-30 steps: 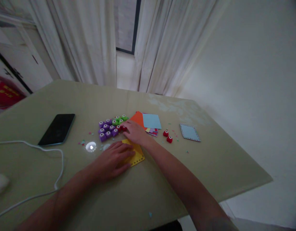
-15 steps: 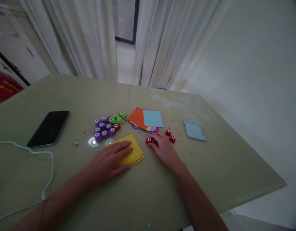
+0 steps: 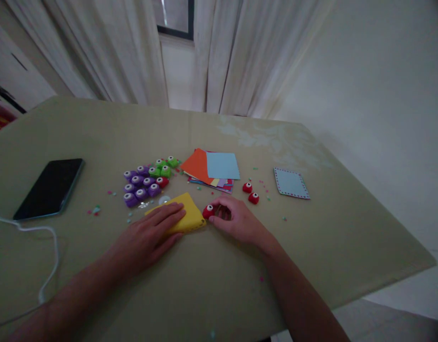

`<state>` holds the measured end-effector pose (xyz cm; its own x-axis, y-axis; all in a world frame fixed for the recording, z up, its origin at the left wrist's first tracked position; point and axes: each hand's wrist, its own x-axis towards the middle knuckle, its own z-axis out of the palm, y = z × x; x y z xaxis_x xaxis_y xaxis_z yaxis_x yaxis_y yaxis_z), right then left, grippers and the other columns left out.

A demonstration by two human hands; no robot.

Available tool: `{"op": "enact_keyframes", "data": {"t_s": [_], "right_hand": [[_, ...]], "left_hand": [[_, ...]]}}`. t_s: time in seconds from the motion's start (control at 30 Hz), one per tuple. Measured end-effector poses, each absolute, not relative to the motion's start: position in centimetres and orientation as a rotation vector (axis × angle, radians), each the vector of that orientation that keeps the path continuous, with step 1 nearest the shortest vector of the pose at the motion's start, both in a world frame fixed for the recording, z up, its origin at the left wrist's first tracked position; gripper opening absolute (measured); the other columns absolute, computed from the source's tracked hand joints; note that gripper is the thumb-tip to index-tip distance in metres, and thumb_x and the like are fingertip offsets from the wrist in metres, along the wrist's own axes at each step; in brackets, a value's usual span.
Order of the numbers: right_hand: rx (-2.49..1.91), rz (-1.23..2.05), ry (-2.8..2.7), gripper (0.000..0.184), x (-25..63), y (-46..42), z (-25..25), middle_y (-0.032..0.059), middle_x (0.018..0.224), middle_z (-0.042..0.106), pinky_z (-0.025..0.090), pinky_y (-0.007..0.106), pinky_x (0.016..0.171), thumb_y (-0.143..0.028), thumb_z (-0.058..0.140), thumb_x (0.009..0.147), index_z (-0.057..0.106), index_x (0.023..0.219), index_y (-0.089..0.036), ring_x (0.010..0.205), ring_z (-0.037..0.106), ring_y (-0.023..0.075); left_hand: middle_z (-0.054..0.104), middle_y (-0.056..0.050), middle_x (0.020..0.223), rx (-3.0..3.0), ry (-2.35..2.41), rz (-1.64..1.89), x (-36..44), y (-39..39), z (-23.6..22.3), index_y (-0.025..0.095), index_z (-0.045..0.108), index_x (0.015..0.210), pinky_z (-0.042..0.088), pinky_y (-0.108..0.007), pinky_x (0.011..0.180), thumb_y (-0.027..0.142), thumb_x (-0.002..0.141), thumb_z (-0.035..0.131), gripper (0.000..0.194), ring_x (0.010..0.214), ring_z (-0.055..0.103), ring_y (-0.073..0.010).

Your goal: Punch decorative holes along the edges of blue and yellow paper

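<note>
left grip (image 3: pixel 150 235) on yellow card (image 3: pixel 193 214) | right grip (image 3: pixel 237 220) holds red punch (image 3: pixel 208 213)

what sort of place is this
Probably a room in a home, though that isn't certain: long pale curtains hang beside a window, and a large table bears loose coloured paper squares and a dark-screened device.

Yellow paper (image 3: pixel 191 213): squarish, lay at a slant, small dark holes showing by its right corner
Red punch (image 3: pixel 207 213): rounded, topped with a white, dark-pupilled eye, stood at that corner
</note>
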<state>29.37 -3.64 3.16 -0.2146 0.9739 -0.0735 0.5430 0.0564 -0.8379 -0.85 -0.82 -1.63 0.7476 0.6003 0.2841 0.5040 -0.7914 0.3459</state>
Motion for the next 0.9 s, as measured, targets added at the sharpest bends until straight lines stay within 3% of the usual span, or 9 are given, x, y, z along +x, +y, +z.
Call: {"op": "enact_keyframes", "data": {"t_s": [0.9], "right_hand": [[-1.525,1.043,-1.85,0.021,29.39,-3.93,3.78,0.0042,0.101,0.071,0.05,0.029,0.072,-0.017,0.078,0.089,0.076,0.11,-0.017,0.077,0.062,0.0145]], "left_hand": [[0.057,-0.012,0.164,2.666,0.86,0.501,-0.79,-0.85,-0.96,0.022,0.058,0.156,0.048,-0.049,0.125,0.046,0.113,0.052,0.05,0.149,0.057,-0.0319]]}}
